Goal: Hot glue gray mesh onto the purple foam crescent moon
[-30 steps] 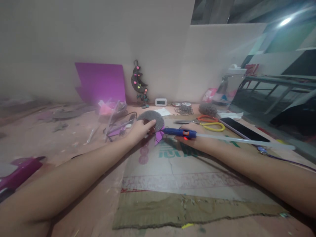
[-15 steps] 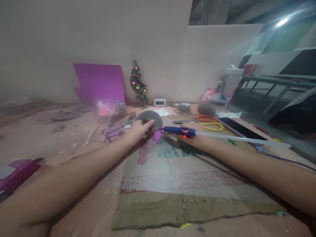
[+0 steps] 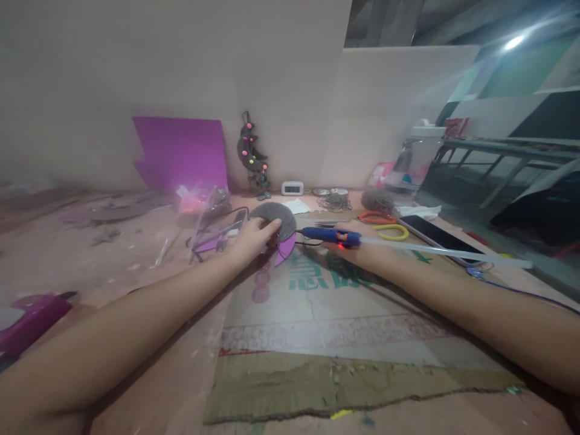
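Note:
My left hand (image 3: 257, 237) is closed on a grey yarn-wrapped crescent (image 3: 277, 212), thumb on top. A purple paper piece (image 3: 286, 248) shows along the crescent's lower right edge, just beside those fingers. In my right hand (image 3: 348, 244) is a blue glue gun (image 3: 330, 235) with a red light glowing. Its nozzle points left and meets the edge of the crescent and the purple paper; whether it touches cannot be made out. A long clear glue stick (image 3: 446, 252) sticks out of its back. Both hands are over a printed cardboard sheet (image 3: 362, 338).
Behind my hands stand a decorated moon ornament (image 3: 251, 154), a small white clock (image 3: 292, 188) and a purple sheet (image 3: 185, 151). Scissors with orange and yellow handles (image 3: 390, 231), a phone (image 3: 439, 240) and a yarn ball (image 3: 378, 200) lie to the right. A magenta tool (image 3: 34, 323) is at left.
The glue gun's tip has shifted slightly right and up along the crescent's edge. The purple piece has turned and lies closer under the crescent. My left hand keeps its hold.

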Demonstrator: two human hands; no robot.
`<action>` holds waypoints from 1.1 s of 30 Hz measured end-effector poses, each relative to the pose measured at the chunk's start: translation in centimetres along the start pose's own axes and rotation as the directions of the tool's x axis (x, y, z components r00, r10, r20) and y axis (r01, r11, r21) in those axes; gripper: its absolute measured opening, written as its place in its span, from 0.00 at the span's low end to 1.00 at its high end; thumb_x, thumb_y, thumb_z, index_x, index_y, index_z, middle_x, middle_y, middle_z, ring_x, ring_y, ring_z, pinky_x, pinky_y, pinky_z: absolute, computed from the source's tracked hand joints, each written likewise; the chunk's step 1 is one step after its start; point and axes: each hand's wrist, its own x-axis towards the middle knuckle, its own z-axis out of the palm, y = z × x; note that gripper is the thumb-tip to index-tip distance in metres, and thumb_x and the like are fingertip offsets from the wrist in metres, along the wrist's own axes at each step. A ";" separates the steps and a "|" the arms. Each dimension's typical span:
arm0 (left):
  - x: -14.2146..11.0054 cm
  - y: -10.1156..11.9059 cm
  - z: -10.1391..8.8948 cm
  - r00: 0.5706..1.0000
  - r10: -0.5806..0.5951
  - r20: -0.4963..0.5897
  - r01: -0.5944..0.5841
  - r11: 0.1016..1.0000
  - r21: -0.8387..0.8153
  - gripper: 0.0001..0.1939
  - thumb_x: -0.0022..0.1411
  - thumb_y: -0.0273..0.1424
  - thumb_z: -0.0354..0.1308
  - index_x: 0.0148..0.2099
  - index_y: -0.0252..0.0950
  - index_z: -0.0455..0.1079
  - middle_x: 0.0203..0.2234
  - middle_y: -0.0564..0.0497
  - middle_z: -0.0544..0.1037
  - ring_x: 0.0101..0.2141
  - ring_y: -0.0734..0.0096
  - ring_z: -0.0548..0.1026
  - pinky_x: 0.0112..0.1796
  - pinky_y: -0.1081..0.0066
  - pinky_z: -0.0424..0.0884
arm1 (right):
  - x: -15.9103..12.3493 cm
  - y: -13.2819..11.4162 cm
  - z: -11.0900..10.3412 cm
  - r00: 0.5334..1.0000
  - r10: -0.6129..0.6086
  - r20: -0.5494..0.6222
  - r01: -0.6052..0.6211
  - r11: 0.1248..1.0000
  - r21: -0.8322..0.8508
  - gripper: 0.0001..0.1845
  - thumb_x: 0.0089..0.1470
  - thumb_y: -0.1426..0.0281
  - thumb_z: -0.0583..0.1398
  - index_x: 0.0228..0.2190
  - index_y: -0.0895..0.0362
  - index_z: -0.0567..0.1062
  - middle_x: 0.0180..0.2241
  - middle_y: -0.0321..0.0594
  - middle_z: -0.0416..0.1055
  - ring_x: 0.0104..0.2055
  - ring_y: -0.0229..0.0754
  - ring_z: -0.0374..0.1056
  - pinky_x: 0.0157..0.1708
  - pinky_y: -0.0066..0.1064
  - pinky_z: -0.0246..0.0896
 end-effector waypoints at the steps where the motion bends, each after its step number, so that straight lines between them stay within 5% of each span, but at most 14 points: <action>1: 0.1 -0.2 0.0 1.000 0.011 0.019 -0.011 1.000 -0.002 0.19 0.56 0.45 0.56 0.28 0.33 0.68 0.19 0.51 0.72 0.20 0.73 0.70 0.23 0.74 0.63 | 0.0 0.0 0.0 1.000 0.011 0.000 -0.011 1.000 0.000 0.14 0.51 0.57 0.60 0.26 0.56 0.73 0.24 0.41 0.70 0.27 0.42 0.65 0.26 0.31 0.55; 33: -0.1 0.5 0.1 0.992 -0.114 0.057 0.122 0.979 -0.160 0.16 0.57 0.41 0.58 0.26 0.34 0.64 0.16 0.53 0.69 0.16 0.79 0.67 0.17 0.78 0.60 | 0.0 0.6 0.6 0.998 0.040 -0.053 -0.036 0.997 0.068 0.13 0.51 0.57 0.60 0.28 0.54 0.74 0.24 0.39 0.70 0.26 0.41 0.65 0.24 0.30 0.53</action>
